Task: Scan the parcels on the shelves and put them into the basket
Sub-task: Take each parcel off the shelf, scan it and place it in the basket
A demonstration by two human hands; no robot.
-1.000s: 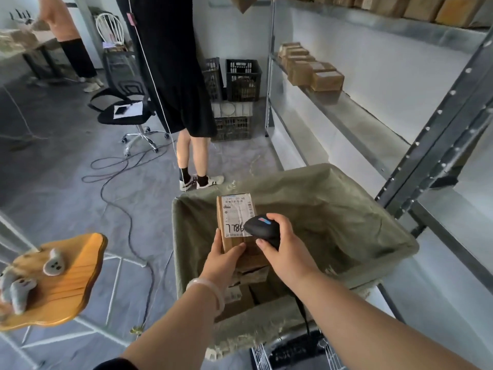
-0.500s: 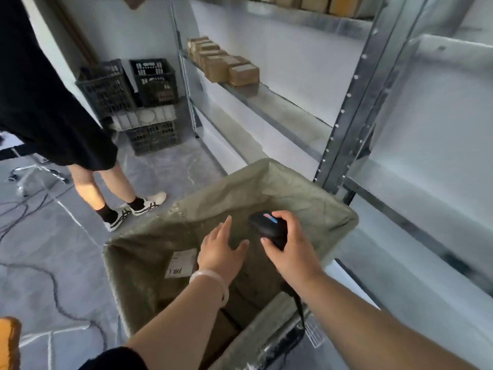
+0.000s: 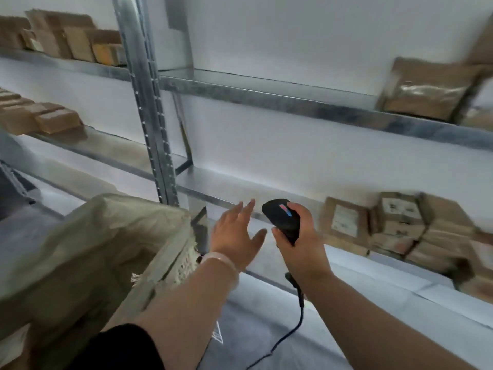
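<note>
The view has swung from the basket (image 3: 106, 236) at lower left to the shelves, where the empty left hand (image 3: 234, 233), fingers spread, reaches toward the parcels (image 3: 394, 225) at right, the right hand (image 3: 296, 236) gripping the scanner (image 3: 282, 217); next, pick one.

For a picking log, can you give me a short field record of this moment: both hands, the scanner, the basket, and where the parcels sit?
left hand: open, empty, fingers spread toward the lower shelf
right hand: grips the black scanner; cable hangs below
basket: sack-lined, left of the shelf upright
parcel stack: on the lower shelf, right of the scanner
upper-shelf parcel: far right
labels: too blurred to read
</note>
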